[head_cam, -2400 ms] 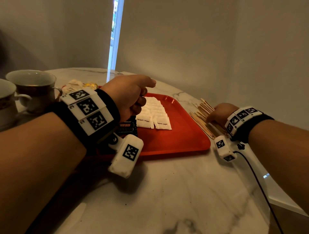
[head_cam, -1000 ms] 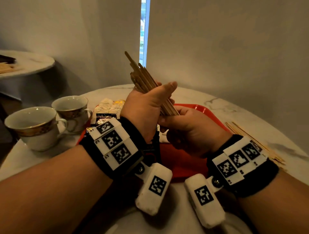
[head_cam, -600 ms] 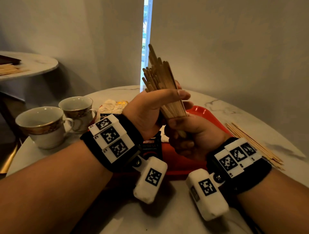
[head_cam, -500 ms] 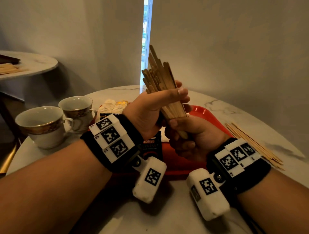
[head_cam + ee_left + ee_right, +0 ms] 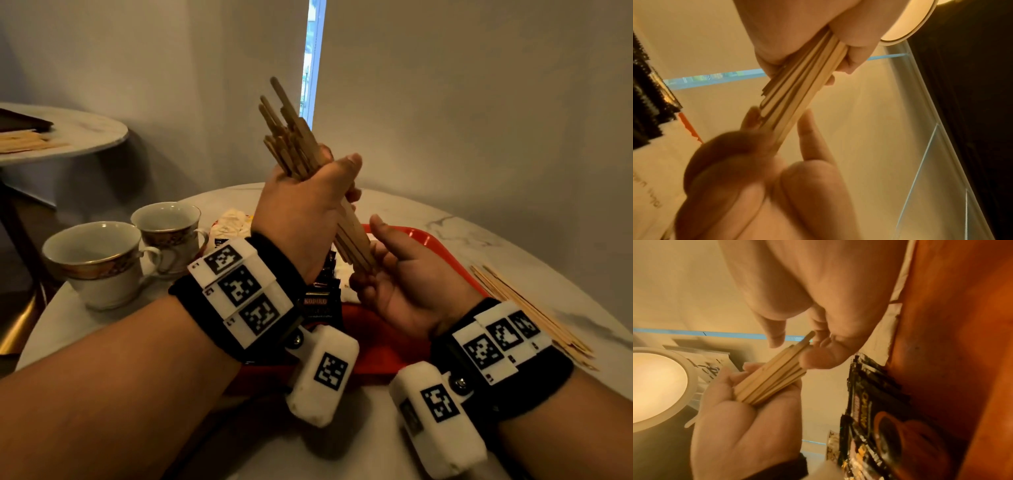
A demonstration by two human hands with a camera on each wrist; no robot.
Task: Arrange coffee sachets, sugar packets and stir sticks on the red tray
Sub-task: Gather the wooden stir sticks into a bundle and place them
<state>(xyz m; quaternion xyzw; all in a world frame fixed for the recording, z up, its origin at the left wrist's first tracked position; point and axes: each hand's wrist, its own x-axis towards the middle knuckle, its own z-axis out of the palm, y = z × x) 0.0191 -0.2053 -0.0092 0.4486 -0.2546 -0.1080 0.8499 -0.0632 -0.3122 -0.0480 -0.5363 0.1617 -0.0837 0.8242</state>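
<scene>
Left hand (image 5: 301, 205) grips stir sticks (image 5: 294, 137), ends against right hand (image 5: 404, 284).

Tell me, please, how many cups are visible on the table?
2. The nearer cup stands at the table's left edge; the second cup stands just behind it to the right, beside the red tray. The arms may hide others.

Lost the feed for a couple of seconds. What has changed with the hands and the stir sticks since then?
The right hand lifted a bundle of stir sticks off the table and passed it to the left hand, which now grips it; the right hand has opened under the lower ends. Unchanged: loose sticks beside the red tray, sachets on it, cups.
</scene>
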